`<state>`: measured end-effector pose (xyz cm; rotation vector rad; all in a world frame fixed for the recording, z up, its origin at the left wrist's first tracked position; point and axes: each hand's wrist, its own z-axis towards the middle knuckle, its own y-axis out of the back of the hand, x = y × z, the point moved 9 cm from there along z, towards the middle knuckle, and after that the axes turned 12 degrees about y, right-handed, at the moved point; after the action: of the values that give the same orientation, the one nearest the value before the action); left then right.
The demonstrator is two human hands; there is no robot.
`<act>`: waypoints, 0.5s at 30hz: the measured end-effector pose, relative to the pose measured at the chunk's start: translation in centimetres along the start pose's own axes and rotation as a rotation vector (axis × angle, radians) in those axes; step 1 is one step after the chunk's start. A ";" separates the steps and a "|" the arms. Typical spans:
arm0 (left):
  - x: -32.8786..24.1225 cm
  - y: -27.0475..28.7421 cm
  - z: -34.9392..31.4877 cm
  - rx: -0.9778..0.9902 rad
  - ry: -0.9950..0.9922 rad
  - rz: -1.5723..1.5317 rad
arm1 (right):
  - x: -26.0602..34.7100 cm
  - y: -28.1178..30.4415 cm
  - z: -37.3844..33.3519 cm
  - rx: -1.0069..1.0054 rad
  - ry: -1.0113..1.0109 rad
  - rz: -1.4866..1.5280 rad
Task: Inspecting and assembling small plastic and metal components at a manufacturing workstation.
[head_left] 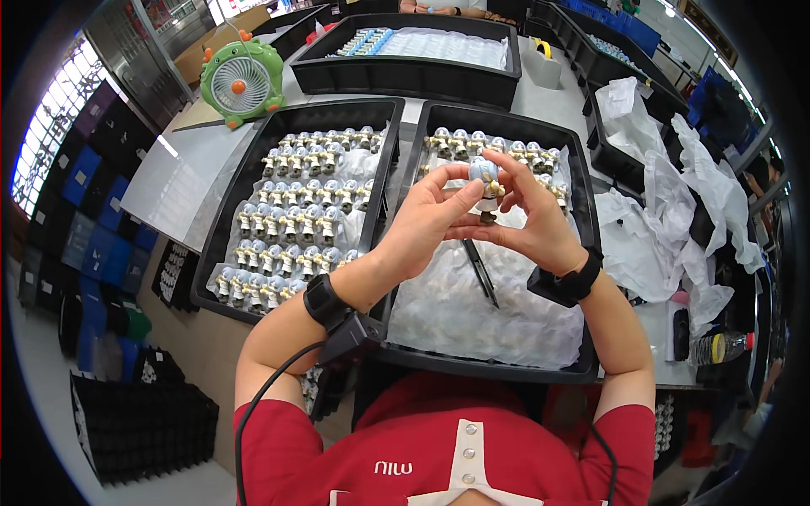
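A small figurine (487,190) with a pale blue head, white body and dark base is held upright between my two hands, above the right black tray (585,177). My left hand (429,218) grips it with the thumb across its front. From the other side, my right hand (544,218) has its fingers bent around the head and base. Just below the hands, a thin dark pair of tweezers (483,277) lies over white tissue paper (447,325); its upper end is close to the fingers. More figurines (460,142) stand in rows behind my hands.
To the left, another black tray (390,139) holds several rows of similar figurines (291,223). A green fan (242,83) stands behind it. A third tray (405,80) is at the back. Crumpled white wrapping (645,244) and a bottle (717,348) lie to the right.
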<state>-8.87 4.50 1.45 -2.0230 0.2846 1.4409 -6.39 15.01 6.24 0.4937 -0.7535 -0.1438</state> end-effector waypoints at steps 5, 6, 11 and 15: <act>0.5 -0.1 0.3 0.008 -0.005 -0.013 | -0.2 0.1 -0.2 0.007 -0.011 -0.063; 0.5 -0.2 0.2 0.024 -0.006 -0.018 | -0.2 0.2 -0.2 0.003 -0.013 -0.061; 0.5 -0.6 0.2 0.068 0.032 -0.069 | 1.0 0.7 0.1 -0.024 0.079 -0.174; -0.7 -0.5 -0.5 -0.088 -0.154 0.096 | 1.0 0.5 0.0 -0.018 0.067 -0.197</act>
<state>-8.53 4.45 2.36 -1.9771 0.2600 1.6859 -5.67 15.12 7.08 0.5525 -0.6365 -0.3155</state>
